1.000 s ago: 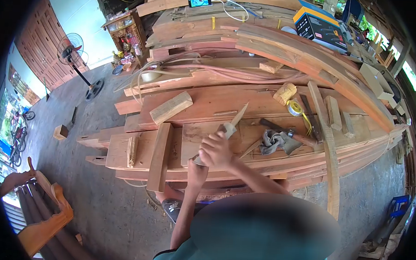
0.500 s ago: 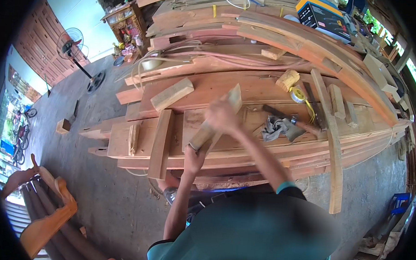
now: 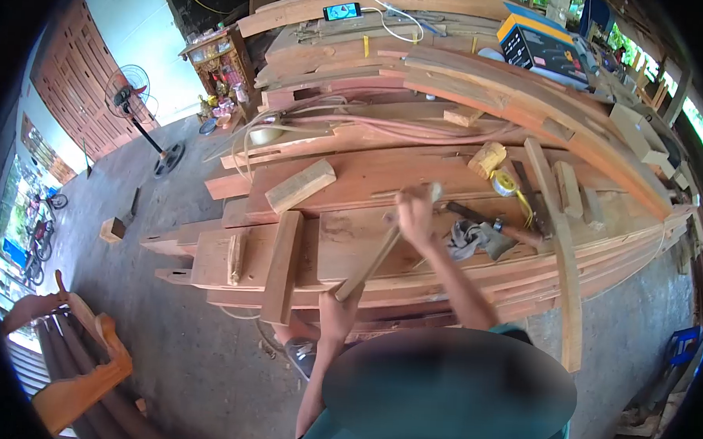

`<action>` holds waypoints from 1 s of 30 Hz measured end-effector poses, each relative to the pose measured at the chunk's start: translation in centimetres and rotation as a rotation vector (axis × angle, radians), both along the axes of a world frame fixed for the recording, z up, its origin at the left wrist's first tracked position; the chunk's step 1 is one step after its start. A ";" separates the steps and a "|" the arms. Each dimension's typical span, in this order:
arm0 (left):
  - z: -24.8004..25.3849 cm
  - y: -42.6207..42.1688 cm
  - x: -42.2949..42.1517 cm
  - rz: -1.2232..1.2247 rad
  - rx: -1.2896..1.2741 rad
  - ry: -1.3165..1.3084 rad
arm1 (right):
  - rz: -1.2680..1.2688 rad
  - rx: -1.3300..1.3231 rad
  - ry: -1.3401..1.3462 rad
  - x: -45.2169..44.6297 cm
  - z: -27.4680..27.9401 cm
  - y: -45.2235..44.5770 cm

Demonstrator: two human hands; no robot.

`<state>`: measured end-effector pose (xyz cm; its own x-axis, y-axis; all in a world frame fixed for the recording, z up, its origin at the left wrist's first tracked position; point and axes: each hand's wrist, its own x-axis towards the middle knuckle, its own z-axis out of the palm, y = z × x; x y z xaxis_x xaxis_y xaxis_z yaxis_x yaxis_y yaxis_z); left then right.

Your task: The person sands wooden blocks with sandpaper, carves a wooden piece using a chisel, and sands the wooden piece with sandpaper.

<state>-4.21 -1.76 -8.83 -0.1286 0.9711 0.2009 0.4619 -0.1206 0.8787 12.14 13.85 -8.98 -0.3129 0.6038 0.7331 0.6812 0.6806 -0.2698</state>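
Observation:
A narrow strip of wood [image 3: 371, 266] slants up and to the right over the stacked boards. My left hand [image 3: 337, 309] is closed round its lower end. Near its upper end, my right hand [image 3: 416, 214] is closed on something I cannot make out; a pale, blurred bit shows beyond the fingers. To the right of my right hand lie a hammer [image 3: 516, 232], a grey rag [image 3: 467, 239] and a yellow tape measure [image 3: 504, 184]. A short wood block [image 3: 300, 186] rests on the boards to the left of it.
A long wooden bar [image 3: 558, 252] crosses the boards at the right, overhanging the front edge. Another block [image 3: 283, 267] lies across the left part. Hoses [image 3: 403, 121], a phone [image 3: 342, 12] and a boxed item [image 3: 541, 47] are further back. A fan [image 3: 129, 100] stands at the left.
My right hand first moved up along the wood, then shifted right and lower. The wood strip's lower end and my left hand have moved slightly right and down. The camera view has also shifted.

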 end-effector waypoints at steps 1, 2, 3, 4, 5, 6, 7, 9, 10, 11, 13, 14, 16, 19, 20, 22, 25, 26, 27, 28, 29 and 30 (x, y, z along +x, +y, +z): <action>-1.1 1.3 0.7 0.003 0.054 0.017 | -0.076 0.022 -0.114 -1.2 0.3 -1.9; -2.3 2.0 1.5 -0.008 0.085 0.023 | 0.099 0.007 -0.076 -2.7 0.5 -4.3; -3.5 2.4 1.9 -0.023 0.110 0.042 | 0.270 -0.018 -0.023 -4.2 2.0 -6.7; -3.8 2.9 1.6 -0.044 0.142 0.077 | 0.289 -0.037 -0.062 -4.2 1.6 -5.9; -3.1 3.0 1.4 -0.040 0.088 0.049 | 0.310 -0.049 -0.107 -3.9 1.0 -4.0; -2.2 1.4 1.0 -0.034 0.006 0.021 | 0.335 -0.089 -0.147 -3.5 0.0 -3.4; -1.3 -0.3 0.5 -0.027 -0.073 -0.004 | 0.288 -0.118 -0.056 -2.2 -0.3 -2.6; 0.0 -2.3 -0.4 -0.004 -0.001 0.025 | 0.190 -0.114 0.118 0.6 0.7 0.7; 0.1 -1.8 -0.7 0.007 0.029 0.046 | 0.175 -0.045 0.125 -0.4 0.8 0.2; -0.1 -1.4 -0.4 0.020 0.055 0.050 | 0.162 0.017 0.116 -1.8 0.5 -1.5; -1.1 0.9 0.5 -0.023 -0.081 0.114 | 0.226 0.032 0.128 -3.9 0.8 -5.0; -1.4 1.6 0.4 -0.048 -0.151 0.161 | 0.297 -0.006 0.169 -4.8 1.7 -6.5; 2.0 0.5 1.1 -0.039 0.047 0.325 | 0.320 0.030 0.285 -3.6 2.3 -7.3; 7.5 -1.4 1.0 -0.043 0.359 0.440 | 0.229 -0.163 0.704 -1.9 3.4 -9.0; 9.7 -1.5 0.7 -0.052 0.435 0.503 | 0.176 -0.385 0.902 -1.4 2.3 -9.8; 12.9 -1.1 0.8 -0.096 0.464 0.614 | 0.003 -0.738 1.218 -1.0 1.3 -10.5; 15.4 1.4 1.0 -0.216 0.410 0.749 | -0.069 -0.826 1.426 -1.5 0.4 -10.8; 15.2 2.5 1.1 -0.267 0.448 0.775 | -0.014 -0.781 1.441 -1.6 0.3 -10.6; 15.2 3.5 1.1 -0.320 0.483 0.799 | 0.043 -0.736 1.455 -1.6 0.1 -10.3; 15.5 4.1 1.6 -0.307 0.454 0.815 | 0.114 -0.699 1.466 -1.4 2.0 -10.0; 15.8 4.7 2.2 -0.296 0.426 0.829 | 0.138 -0.594 1.449 -1.4 4.7 -9.6; 15.3 5.3 2.6 -0.326 0.449 0.783 | 0.162 -0.490 1.429 -1.4 7.4 -9.2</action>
<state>-1.66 3.54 6.50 0.4630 0.7472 0.4768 0.7828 -0.5970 0.1755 10.77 4.68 -1.55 0.3797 0.9003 0.2126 -0.4107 0.3700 -0.8333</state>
